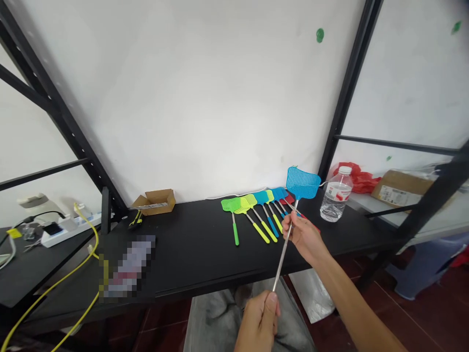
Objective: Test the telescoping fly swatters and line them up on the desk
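Observation:
A blue fly swatter (pixel 303 183) with a long metal rod is held up in front of me, its perforated head at the top. My left hand (pixel 258 318) wraps round its lower end, hiding the grip. Higher up, my right hand (pixel 306 237) pinches the metal rod below the head. Behind it, several more swatters lie fanned out on the black table (pixel 190 244). A green swatter (pixel 231 205) lies at the left end of the row, and a red one (pixel 289 199) is partly covered at the right.
A water bottle (pixel 336 194) stands right of the swatters. An open cardboard box (pixel 158 202) sits at the back left, near a pixelated patch (pixel 132 266). A yellow cable (pixel 95 239) crosses the left side, beside a power strip (pixel 71 230). Black posts frame both sides.

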A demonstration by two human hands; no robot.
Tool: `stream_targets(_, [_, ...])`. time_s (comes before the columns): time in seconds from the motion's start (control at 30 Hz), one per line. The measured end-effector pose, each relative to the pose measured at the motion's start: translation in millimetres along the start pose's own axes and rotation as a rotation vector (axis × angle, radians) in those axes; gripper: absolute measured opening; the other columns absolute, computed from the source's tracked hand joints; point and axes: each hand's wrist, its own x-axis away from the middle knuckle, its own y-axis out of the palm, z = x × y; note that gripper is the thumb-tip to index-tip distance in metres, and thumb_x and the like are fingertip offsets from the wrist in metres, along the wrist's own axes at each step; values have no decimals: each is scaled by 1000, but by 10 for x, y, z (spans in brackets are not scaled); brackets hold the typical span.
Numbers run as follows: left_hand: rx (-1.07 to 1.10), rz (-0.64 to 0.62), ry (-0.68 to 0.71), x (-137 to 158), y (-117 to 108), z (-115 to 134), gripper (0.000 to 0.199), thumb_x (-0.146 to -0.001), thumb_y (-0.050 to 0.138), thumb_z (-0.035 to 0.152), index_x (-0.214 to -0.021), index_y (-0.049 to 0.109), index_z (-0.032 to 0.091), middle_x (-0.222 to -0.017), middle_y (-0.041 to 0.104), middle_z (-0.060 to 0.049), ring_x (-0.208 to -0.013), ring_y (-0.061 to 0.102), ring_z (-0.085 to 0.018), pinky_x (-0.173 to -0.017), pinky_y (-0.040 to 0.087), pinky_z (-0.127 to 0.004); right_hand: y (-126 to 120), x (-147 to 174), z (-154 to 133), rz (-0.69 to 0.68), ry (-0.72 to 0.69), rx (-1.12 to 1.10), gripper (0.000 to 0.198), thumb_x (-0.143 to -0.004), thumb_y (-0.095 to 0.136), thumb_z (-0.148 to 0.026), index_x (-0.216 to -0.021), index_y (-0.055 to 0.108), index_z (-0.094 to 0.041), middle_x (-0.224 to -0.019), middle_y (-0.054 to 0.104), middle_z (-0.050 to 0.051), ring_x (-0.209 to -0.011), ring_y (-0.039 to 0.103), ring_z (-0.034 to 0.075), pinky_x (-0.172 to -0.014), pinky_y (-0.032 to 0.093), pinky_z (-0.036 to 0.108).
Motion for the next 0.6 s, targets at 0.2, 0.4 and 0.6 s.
stream_targets(0.2, [102,37,11,-72,-270,281,53,-78,48,73,-71,44,20,-49,24,11,-41,14,-4,-38,12,-17,539,278,170,-312,17,185,42,-87,53,-56,-84,67,-16,-68,60,4,-61,55,15,-53,38,25])
stream_targets(0.4, [117,140,10,-81,-308,455,52,-77,52,71,-67,41,21,-48,21,11,-38,15,-3,-37,14,-17,805,457,314,-427,-25,273,40,-88,54,-51,-74,67,-16,-66,58,2,-62,53,13,-60,39,26])
stream_targets(0.6, [229,174,-129,15,-147,365,57,-72,50,78,-71,45,21,-48,23,11,-41,14,-4,-39,15,-17,710,431,272,-321,-65,247,39,-86,55,-49,-70,70,-17,-70,62,3,-59,48,13,-59,36,27])
